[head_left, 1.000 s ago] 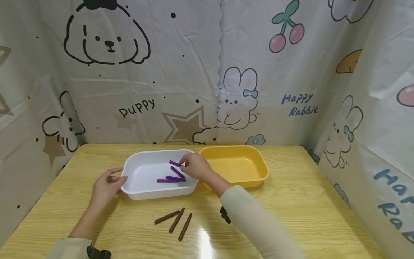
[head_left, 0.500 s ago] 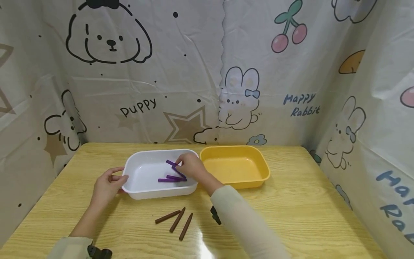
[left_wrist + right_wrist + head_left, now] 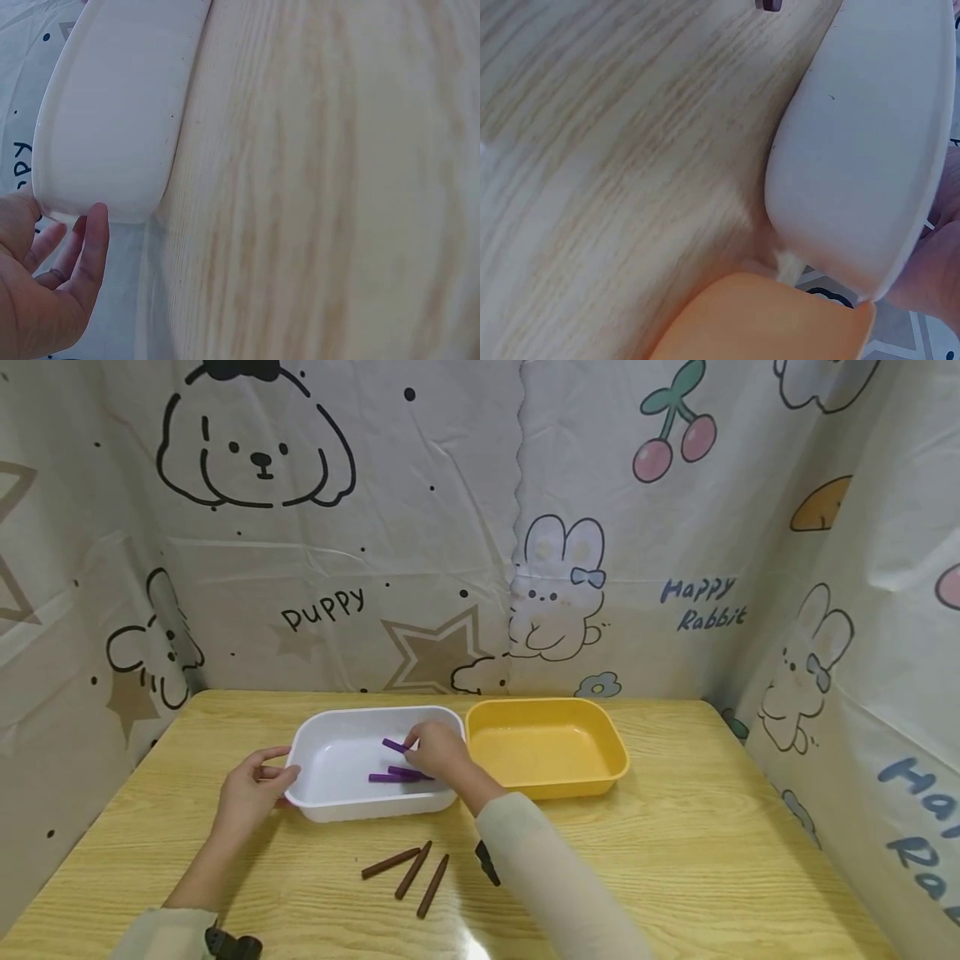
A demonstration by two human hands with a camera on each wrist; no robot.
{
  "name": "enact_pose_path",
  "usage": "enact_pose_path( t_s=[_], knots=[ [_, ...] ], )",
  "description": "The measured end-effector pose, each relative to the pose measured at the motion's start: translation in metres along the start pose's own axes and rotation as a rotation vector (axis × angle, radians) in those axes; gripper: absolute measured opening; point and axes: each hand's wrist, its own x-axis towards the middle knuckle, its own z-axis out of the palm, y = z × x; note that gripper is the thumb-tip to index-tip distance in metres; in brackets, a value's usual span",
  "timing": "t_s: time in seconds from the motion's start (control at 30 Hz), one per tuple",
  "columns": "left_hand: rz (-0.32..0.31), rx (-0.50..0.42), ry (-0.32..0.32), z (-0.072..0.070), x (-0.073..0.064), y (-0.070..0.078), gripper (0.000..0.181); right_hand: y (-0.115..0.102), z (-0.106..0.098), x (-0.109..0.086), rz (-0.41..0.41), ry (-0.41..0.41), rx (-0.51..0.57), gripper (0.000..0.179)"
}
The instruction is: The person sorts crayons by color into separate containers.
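A white plastic tray (image 3: 330, 811) stands left of centre on the table. My left hand (image 3: 251, 789) grips its left end, thumb over the rim and fingers against the outer wall, as the left wrist view (image 3: 60, 292) also shows. Inside the tray's right side, my right hand (image 3: 442, 752) pinches a slim purple crayon (image 3: 393, 745), whose far end sticks out leftward from the fingertips. Two more purple crayons (image 3: 386, 778) lie below the hand on the tray floor, their right ends close together. In the right wrist view, the tray's wall hides the right fingertips.
A yellow tray (image 3: 551, 789) stands right beside the white one, nearly touching it. Three brown crayons (image 3: 432, 887) lie on the wooden table (image 3: 675, 860) in front of the white tray. A patterned cloth (image 3: 450, 527) hangs behind and at both sides.
My right hand has moved slightly left and down within the white tray, carrying the purple crayon with it. Another purple crayon beneath it is now hidden by the hand. The left hand stays put.
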Motion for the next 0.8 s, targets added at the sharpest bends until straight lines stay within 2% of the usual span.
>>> enact_pose_path(
  t_s=[0.6, 0.8],
  knots=[
    [-0.006, -0.005, -0.02, 0.001, -0.001, 0.0, 0.052, 0.001, 0.015, 0.002, 0.043, -0.037, 0.011, 0.014],
    [-0.004, 0.0, -0.014, 0.0, -0.001, 0.0, 0.052, 0.001, 0.016, 0.003, 0.034, -0.042, -0.014, 0.014]
  ],
)
